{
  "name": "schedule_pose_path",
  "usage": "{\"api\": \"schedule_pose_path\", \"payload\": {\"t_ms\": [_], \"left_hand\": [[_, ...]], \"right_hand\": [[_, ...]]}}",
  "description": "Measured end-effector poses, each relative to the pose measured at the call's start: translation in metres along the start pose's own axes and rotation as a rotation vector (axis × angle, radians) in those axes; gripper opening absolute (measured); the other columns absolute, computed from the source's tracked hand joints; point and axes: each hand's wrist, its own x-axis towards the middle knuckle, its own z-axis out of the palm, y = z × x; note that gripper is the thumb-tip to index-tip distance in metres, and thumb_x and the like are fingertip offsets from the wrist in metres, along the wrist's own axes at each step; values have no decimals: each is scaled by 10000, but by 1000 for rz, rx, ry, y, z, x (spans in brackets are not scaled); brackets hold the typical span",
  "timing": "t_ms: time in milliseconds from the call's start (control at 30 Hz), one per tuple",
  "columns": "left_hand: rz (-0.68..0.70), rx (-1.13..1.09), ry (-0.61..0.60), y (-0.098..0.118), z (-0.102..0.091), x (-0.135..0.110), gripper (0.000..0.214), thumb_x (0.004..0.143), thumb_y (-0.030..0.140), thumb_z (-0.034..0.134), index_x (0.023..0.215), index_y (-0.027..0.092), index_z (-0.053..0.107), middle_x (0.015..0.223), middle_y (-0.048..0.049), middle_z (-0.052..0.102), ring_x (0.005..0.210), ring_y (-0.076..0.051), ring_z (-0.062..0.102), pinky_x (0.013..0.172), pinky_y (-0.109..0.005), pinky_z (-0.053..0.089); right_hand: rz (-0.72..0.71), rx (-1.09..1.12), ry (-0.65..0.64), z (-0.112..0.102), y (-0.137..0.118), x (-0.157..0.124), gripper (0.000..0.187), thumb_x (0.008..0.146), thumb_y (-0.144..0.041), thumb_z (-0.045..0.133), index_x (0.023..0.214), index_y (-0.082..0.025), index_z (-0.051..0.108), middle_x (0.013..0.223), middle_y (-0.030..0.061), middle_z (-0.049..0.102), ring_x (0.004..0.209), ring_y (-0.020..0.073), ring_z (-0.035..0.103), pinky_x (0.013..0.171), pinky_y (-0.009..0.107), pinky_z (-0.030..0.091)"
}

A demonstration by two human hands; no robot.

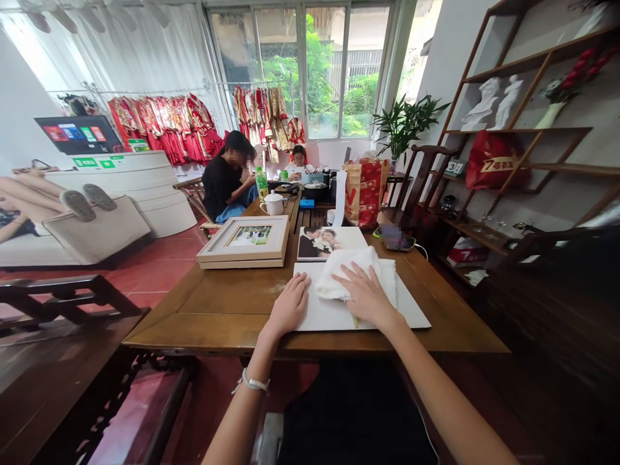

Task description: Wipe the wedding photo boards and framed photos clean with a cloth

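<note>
Right hand [365,294] — lies spread on white cloth [359,256]; left hand [290,305] rests flat on white board [322,314]. Lidded white vessel [274,205] on desk [217,323] — contents hidden.

Here's the cloth [325,289] on the board [411,315], under my right fingers [352,275]! Framed picture [246,235] to the left on the worktop [217,323], photo panel [314,245] just behind the board.

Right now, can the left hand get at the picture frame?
Likely yes: the left hand rests on the white board, and nothing visible stands between it and the picture frame.
</note>
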Motion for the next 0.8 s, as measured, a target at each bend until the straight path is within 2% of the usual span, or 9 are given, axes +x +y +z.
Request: {"api": "schedule_pose_path", "payload": {"t_ms": [67, 200, 267, 333, 433, 567, 667, 733, 800], "left_hand": [[-6, 1, -13, 1, -1, 0, 390, 900, 194, 338, 1254, 143, 495, 1415, -105, 420, 1368, -210, 282, 1126, -406, 266], [-6, -5, -19, 4, -3, 0, 390, 918, 226, 328, 1260, 131, 491, 1420, -115, 412, 1372, -213, 274, 1122, -396, 273], [-4, 1, -11, 5, -3, -1, 388, 909, 208, 335, 1255, 132, 494, 1416, -116, 417, 1369, -215, 281, 1121, -402, 274], [-2, 5, -4, 4, -2, -1, 386, 899, 191, 344, 1249, 142, 499, 1411, -108, 427, 1366, -212, 288, 1120, -403, 276], [-1, 7, 10, 3, -1, -1, 382, 894, 186, 349, 1241, 157, 507, 1407, -95, 435, 1362, -211, 296, 1120, -404, 278], [6, 0, 11, -1, 1, 0, 393, 884, 173, 357, 1248, 147, 503, 1404, -105, 437, 1360, -220, 298, 1117, -415, 284], [42, -20, 17, -4, 3, 0, 425, 870, 140, 355, 1276, 162, 478, 1410, -95, 429, 1360, -215, 296, 1110, -418, 299], [68, -34, 22, -6, 3, 0, 432, 867, 134, 362, 1283, 171, 472, 1405, -89, 435, 1361, -212, 294, 1114, -415, 294], [76, -36, 14, -7, 4, 0, 411, 878, 163, 377, 1277, 155, 477, 1400, -102, 439, 1362, -220, 290, 1120, -412, 283]], "right_hand": [[-100, 10, -11, 0, -13, -8, 742, 618, -67, 460, 1340, -235, 451, 1476, 51, 317, 1376, 277, 148, 1088, 553, 56], [-274, 86, -23, -4, -27, -54, 831, 546, -58, 445, 1346, -284, 432, 1480, -12, 310, 1381, 236, 144, 1109, 503, 64], [-294, 113, -39, -8, -26, -75, 866, 517, -52, 430, 1344, -311, 427, 1479, -49, 305, 1383, 214, 137, 1116, 485, 65], [-270, 131, -59, -11, -21, -83, 867, 510, -50, 418, 1331, -329, 440, 1464, -72, 327, 1379, 202, 157, 1119, 477, 73], [-202, 125, -65, -12, -15, -68, 815, 543, -55, 422, 1313, -317, 471, 1441, -58, 375, 1369, 216, 193, 1112, 490, 87], [-102, 71, -48, -7, -15, -16, 693, 635, -88, 448, 1309, -242, 496, 1441, 16, 385, 1361, 262, 205, 1096, 516, 96], [-83, 49, -62, -4, -18, 14, 684, 663, -94, 460, 1335, -217, 464, 1464, 42, 343, 1367, 276, 180, 1090, 534, 85], [-108, 43, -70, -4, -19, 16, 709, 657, -83, 462, 1352, -220, 438, 1477, 42, 317, 1373, 278, 156, 1089, 544, 72], [-159, 44, -71, -3, -22, 2, 752, 635, -65, 463, 1366, -231, 415, 1486, 36, 299, 1378, 274, 135, 1091, 543, 61]]}}
